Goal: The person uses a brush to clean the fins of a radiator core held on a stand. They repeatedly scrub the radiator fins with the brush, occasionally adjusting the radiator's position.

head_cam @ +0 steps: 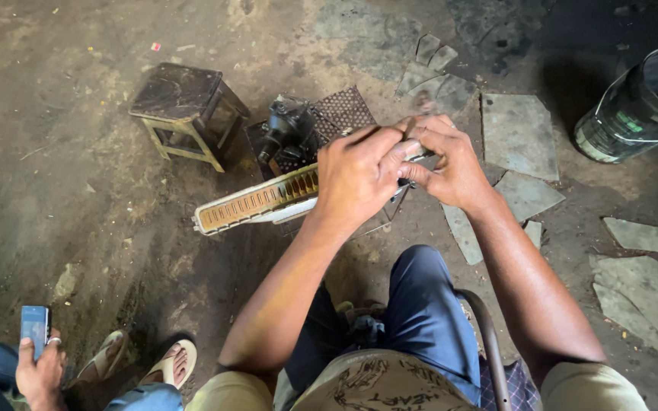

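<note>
Metal and long, the grille (pixel 257 199) sticks out to the left of the hands, over the dirt floor (pixel 78 190). The left hand (pixel 356 179) is closed around its near end. The right hand (pixel 451 164) pinches a small part there. A firm left grip and small, slow right finger moves would work best.

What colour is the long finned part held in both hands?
The finned part is brassy orange in a pale metal frame; head view.
</note>
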